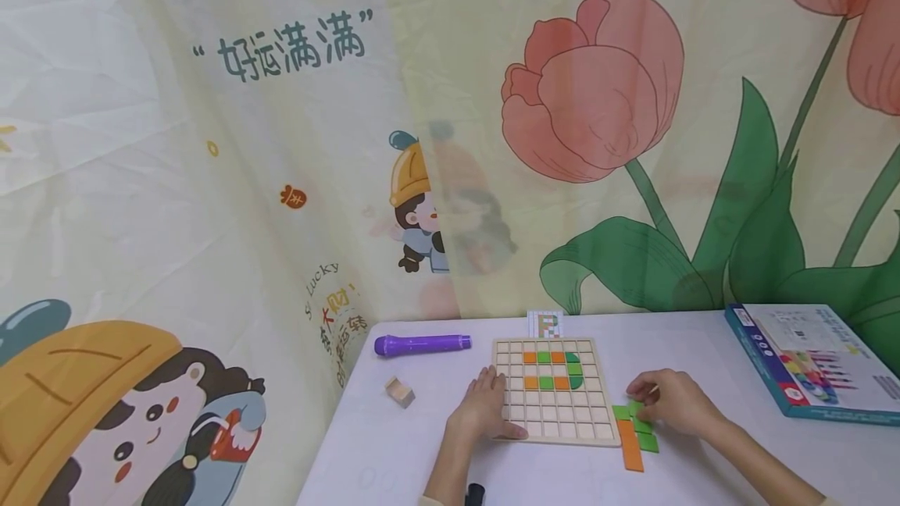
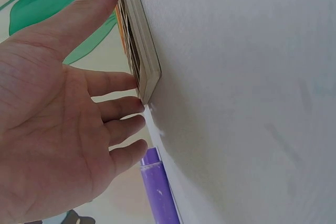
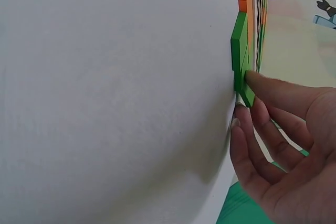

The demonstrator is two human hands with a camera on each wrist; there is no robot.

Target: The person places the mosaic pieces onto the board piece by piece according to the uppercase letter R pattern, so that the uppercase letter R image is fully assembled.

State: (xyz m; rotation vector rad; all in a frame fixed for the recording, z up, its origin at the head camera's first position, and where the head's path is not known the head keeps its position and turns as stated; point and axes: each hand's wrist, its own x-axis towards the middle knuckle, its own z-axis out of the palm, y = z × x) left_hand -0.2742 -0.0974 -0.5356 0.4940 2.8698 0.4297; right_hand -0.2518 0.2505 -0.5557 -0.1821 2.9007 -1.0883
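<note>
A wooden grid board [image 1: 555, 429] lies on the table, with orange, green and dark green tiles [image 1: 544, 383] set in its upper cells. At the board's left side rests my left hand [image 1: 480, 406], fingers extended and thumb at the near corner. The left wrist view shows that palm [image 2: 58, 124], with fingertips right at the board's edge [image 2: 144, 45]. Beyond the board's right edge, my right hand [image 1: 676, 403] pinches a green tile [image 3: 249, 97] between thumb and fingers. Other green tiles [image 1: 647, 442] and an orange strip [image 1: 630, 447] lie beside it, partly under the fingers.
A small pattern card [image 1: 545, 324] stands behind the board. Left of it lie a purple microphone-shaped object [image 1: 422, 345] and a small wooden block [image 1: 399, 392]. A flat blue box [image 1: 823, 365] sits at the right; a black object [image 1: 475, 494] is by the left forearm.
</note>
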